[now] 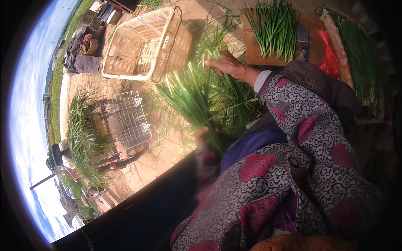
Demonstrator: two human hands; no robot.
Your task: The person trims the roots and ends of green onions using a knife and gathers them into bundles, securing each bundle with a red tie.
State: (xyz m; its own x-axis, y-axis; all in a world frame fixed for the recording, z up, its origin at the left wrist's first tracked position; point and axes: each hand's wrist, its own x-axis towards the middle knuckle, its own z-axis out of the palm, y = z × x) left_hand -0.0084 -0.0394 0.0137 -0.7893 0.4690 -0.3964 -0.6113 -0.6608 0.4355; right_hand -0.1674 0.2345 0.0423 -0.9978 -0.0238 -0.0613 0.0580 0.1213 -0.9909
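A thick bunch of garlic chives [184,94] slants across the middle of the view, its pale cut ends up and to the left. My left hand [202,136], smeared by motion, is closed round the lower, leafy part of this bunch. Farther up, my right hand [230,67] has its fingers curled round a smaller clump of chives [214,53], with the thumb sticking out to the left. Its fingertips are hidden under the hand. More loose chives [240,102] lie below the right hand, by my lap.
A cream plastic crate [175,46] lies tipped at the far left. Left of my hands stands a wire cart [127,119] heaped with greens [83,138]. A brown board [257,52] at the far right bears chives [274,29], a blade [302,37] and red plastic [328,54].
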